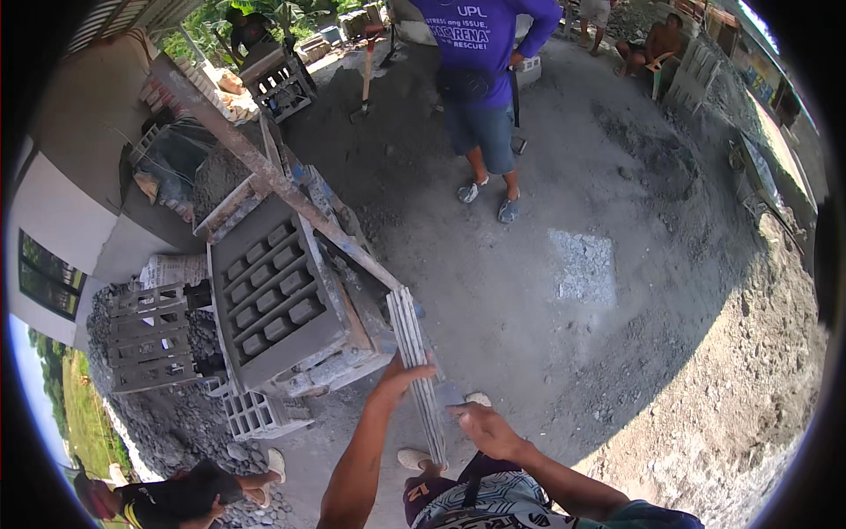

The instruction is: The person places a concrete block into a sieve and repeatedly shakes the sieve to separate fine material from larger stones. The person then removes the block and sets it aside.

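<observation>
My left hand (404, 377) is closed round a bundle of long, thin, grey-caked boards (412, 335), which stands on edge in front of me and slants down toward my feet. Just right of the boards, my right hand (486, 430) is closed on a small flat grey blade (449, 393), perhaps a scraper; its handle is hidden in my fingers. Left of the boards stands a block-moulding machine (304, 353). Rows of hollow block shapes show in its grey top (271, 286), and a long rusty bar (264, 167) runs slantwise above it.
A person in a purple shirt (485, 70) stands ahead; another in black (181, 498) is at lower left. Hollow blocks (256, 414) lie beside the machine, near a gravel heap (167, 419). A shovel (367, 79) stands in dark sand behind. Pale rubble (740, 379) spreads at right.
</observation>
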`<state>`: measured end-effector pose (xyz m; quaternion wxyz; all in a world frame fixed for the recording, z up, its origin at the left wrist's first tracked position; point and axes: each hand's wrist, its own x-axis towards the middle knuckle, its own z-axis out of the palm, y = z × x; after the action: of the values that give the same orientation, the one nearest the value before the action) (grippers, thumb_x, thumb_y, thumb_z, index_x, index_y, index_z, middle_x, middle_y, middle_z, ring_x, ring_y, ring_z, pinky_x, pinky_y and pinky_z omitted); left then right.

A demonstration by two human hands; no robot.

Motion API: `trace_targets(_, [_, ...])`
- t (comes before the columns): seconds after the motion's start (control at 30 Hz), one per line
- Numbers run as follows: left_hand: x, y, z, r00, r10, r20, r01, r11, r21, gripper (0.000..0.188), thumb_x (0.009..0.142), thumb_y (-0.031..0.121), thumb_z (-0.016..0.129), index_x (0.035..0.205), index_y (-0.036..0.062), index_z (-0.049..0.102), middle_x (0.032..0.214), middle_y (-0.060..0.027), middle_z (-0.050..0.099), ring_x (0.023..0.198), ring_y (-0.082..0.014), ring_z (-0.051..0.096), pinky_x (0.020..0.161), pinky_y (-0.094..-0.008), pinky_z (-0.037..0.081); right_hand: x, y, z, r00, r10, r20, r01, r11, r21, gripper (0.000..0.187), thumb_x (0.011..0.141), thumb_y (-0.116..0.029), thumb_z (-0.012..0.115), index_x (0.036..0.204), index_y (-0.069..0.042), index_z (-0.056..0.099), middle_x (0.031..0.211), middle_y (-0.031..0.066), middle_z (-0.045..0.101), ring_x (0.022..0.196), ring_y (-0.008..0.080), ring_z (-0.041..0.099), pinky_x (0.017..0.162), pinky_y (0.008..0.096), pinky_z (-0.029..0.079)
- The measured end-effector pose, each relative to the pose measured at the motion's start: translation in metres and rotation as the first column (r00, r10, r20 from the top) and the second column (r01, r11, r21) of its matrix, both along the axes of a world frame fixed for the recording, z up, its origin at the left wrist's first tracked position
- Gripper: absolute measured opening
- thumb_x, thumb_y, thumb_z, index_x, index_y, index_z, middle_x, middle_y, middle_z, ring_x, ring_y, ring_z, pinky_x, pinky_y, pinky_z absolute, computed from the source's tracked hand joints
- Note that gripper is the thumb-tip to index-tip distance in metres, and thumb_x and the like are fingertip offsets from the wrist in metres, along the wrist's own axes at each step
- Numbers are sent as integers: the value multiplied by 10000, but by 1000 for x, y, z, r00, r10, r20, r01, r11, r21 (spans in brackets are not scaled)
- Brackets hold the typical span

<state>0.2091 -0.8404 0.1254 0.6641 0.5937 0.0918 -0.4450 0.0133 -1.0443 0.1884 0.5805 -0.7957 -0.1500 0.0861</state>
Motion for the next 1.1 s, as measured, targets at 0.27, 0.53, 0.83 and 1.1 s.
trace_targets(0.27, [-71,14,113,366,-731,575,350,681,643,1139,712,314,943,1570,-13,267,1488,-280,448,1427,-419,454,1189,-457,402,45,-13,51,639,467,-611,545,286,788,475,1064,-346,623,1306,62,651,1068,128,736,946,291,728,897,414,594])
trace_targets(0.53, [-125,135,-30,651,-651,390,216,651,728,801,835,395,852,1475,36,533,1359,-267,615,1300,-390,602,1099,-468,483,-18,-20,-83,456,200,-867,873,87,479,112,992,-169,694,993,-58,684,856,99,724,788,275,711,735,436,598])
trace_targets(0.83, [-364,366,-15,917,-185,-353,398,368,841,516,979,472,669,1254,39,726,1190,-190,770,1127,-314,736,982,-419,562,-103,-234,-177,-67,-753,-655,933,-280,226,387,973,-218,752,1260,28,669,1159,100,711,1048,232,692,966,358,535])
trace_targets(1.1, [-511,357,54,755,296,-585,282,659,698,480,1050,441,634,1347,67,675,1246,-114,751,1062,-236,754,836,-397,610,127,-135,-148,-214,-975,55,974,-217,-68,425,924,-320,845,1000,87,753,956,176,777,831,267,715,789,417,561])
